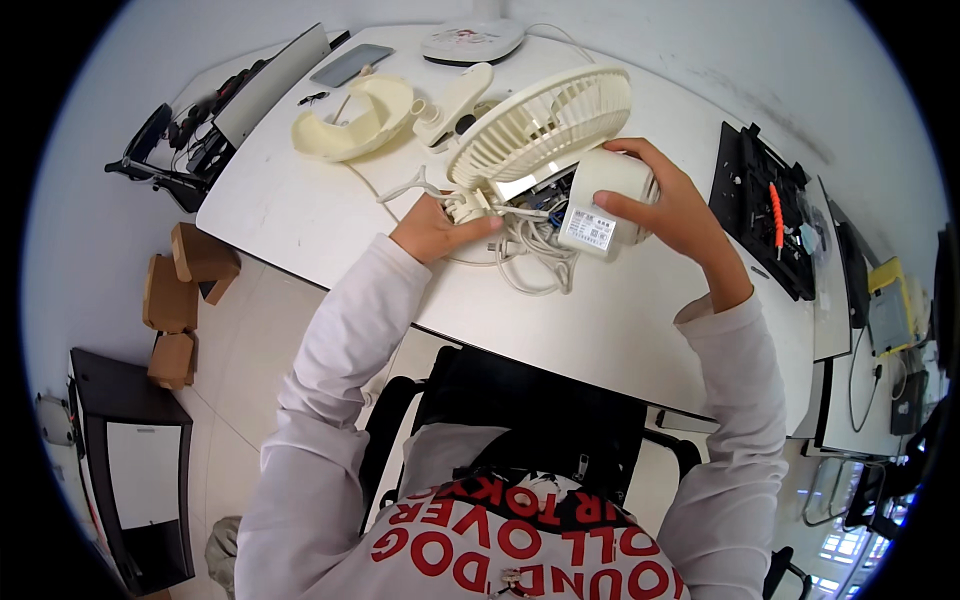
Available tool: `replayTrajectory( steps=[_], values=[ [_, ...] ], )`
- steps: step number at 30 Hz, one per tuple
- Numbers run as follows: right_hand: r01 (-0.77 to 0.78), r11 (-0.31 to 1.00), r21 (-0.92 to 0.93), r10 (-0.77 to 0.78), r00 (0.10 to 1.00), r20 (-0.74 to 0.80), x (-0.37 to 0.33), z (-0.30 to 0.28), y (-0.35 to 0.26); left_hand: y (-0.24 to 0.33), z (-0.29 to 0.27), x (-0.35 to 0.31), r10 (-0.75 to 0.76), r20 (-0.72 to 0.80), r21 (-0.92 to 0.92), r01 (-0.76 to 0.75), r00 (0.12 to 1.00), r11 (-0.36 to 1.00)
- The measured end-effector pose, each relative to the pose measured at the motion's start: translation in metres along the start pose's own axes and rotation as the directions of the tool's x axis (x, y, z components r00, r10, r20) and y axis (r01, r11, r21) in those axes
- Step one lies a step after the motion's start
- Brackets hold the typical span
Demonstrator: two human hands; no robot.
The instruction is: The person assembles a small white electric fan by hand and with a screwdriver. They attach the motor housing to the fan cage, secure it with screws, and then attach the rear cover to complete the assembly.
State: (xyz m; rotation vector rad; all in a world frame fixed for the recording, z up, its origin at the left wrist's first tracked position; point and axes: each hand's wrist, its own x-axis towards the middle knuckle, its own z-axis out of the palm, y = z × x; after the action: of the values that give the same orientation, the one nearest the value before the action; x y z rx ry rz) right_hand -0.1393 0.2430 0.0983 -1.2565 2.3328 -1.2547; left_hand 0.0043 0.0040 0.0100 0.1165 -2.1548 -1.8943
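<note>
A cream electric fan head lies on the white table point(640, 320), its slatted grille point(560, 118) tilted up away from me. My right hand point(685, 210) is closed around the rounded motor cover point(615, 185), which carries a white label. Between cover and grille, the motor's inner parts and several thin wires point(545, 208) are exposed. My left hand point(435, 230) grips a cream plastic piece point(468, 205) at the lower left of the grille, its thumb pointing right. A looped white cable point(535, 275) hangs down between both hands onto the table.
Beyond my left hand lie a cream bowl-shaped shell point(340, 140) and a cream stand piece point(460, 100). Farther back are a grey tray point(352, 64) and a white rounded case point(472, 42). At right lies a black tool case point(770, 245) with an orange-handled tool point(777, 210).
</note>
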Motion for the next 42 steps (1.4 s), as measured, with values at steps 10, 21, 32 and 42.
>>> replayTrajectory(
  steps=[10, 21, 32, 42],
  values=[
    [0.117, 0.981, -0.157, -0.117, 0.993, 0.007, 0.007, -0.012, -0.006, -0.016, 0.023, -0.018, 0.057, -0.265, 0.124, -0.025, 0.963, 0.992],
    [0.331, 0.943, 0.033, -0.330, 0.944, -0.031, -0.017, -0.015, -0.065, -0.015, 0.016, -0.043, 0.545, -0.249, 0.508, -0.371, 0.800, 0.777],
    [0.453, 0.875, 0.170, -0.446, 0.892, -0.081, 0.003, 0.016, -0.082, -0.040, 0.016, -0.050, 0.298, -0.475, 0.021, -0.328, 0.828, 0.944],
    [0.496, 0.867, -0.051, -0.496, 0.868, -0.005, 0.015, 0.007, -0.086, -0.029, 0.022, -0.050, 0.247, -0.557, -0.102, -0.360, 0.793, 0.927]
  ],
)
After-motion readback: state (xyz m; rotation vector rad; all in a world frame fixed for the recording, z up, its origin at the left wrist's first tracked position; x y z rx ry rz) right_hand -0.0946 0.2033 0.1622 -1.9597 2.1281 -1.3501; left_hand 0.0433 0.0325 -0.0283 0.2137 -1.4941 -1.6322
